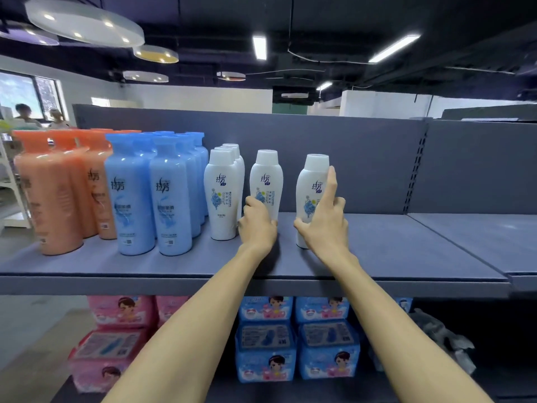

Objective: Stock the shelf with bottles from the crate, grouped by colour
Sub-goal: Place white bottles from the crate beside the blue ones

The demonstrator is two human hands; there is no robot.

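A: What do the hands have?
B: The left hand (257, 225) wraps its fingers (252, 202) round the base of one white bottle (266, 181). The right hand (324, 225) grips a second white bottle (311, 187), thumb on the near side, forefinger straight up along its flank. Both bottles stand upright on the shelf (392, 251), apart.

A: How do they look?
B: White caps, blue flower labels.

A: And beyond?
B: Just left, a white row (222, 196), then blue bottles (151, 196), then orange bottles (58, 193). Grey back panel (348, 158); dark ceiling, strip lights (259, 47).
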